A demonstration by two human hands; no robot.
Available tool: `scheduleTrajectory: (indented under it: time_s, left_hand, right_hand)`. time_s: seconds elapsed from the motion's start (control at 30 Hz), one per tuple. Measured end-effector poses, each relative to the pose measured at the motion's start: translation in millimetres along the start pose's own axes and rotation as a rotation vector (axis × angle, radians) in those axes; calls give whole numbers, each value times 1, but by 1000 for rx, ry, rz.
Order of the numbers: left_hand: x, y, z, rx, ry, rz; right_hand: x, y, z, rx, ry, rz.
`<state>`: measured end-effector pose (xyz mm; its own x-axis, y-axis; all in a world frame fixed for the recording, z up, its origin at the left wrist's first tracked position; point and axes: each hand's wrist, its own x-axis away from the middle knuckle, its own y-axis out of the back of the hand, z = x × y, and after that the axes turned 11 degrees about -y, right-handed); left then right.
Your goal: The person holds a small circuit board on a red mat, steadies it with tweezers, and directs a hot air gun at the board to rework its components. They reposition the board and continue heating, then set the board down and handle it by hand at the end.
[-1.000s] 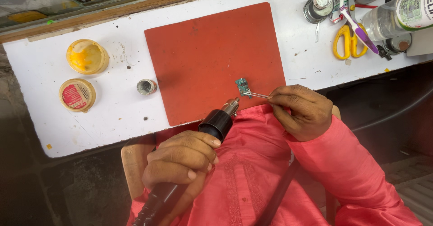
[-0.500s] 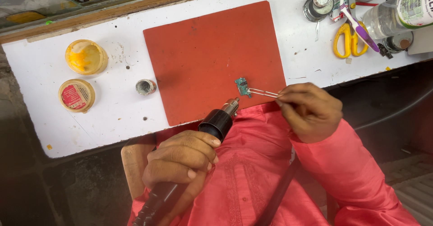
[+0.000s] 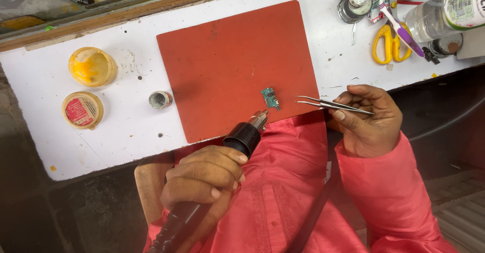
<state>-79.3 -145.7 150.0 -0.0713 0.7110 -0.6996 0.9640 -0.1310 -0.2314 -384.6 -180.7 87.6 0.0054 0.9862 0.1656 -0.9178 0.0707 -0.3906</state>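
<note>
Left hand (image 3: 202, 174) wraps closed around the black handle of a hot-air tool (image 3: 237, 142); thumb on top, fingers curled under. The tool points toward 1 o'clock, its metal nozzle (image 3: 259, 117) at the near edge of the red mat (image 3: 227, 56), just short of the board. A small green circuit board (image 3: 270, 98) lies flat on the mat, near its lower right corner, free of both hands. Right hand (image 3: 366, 119) sits at 3 o'clock from the board, off the mat's right edge, pinching tweezers (image 3: 328, 104) between thumb and forefinger, the other fingers curled in. The tweezer tips point toward 9 o'clock, close to the board but apart from it; the tips hold nothing. The mat rests on a white bench (image 3: 126, 127). At 9 o'clock from the mat: 1 small grey pot (image 3: 160, 99) just beside it, then 2 round yellow tubs, 1 open (image 3: 92, 66) and 1 with a red-labelled lid (image 3: 82, 110). At 2 o'clock from the mat: yellow-handled scissors (image 3: 386, 43), a clear bottle (image 3: 444, 13) on its side, and a metal tin (image 3: 353, 5). The person wears a pink-red shirt (image 3: 293, 192).
</note>
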Motion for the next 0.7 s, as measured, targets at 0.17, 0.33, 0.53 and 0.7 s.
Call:
scheduleTrajectory:
  time_s: [0.17,0.33,0.53,0.7]
  left_hand:
    - [0,0,1,-8,-6,-24]
    - [-1,3,0,-2,27,3]
    - [-2,3,0,13,53,-13]
    - [-3,4,5,35,33,-28]
  right_hand:
    - [-10,5,-8,-123,-9,42]
    - [-13,0,-16,-59,11,16]
    - [-10,-7,-17,111,61,-14]
    - [-11,-6,-16,107,75,24]
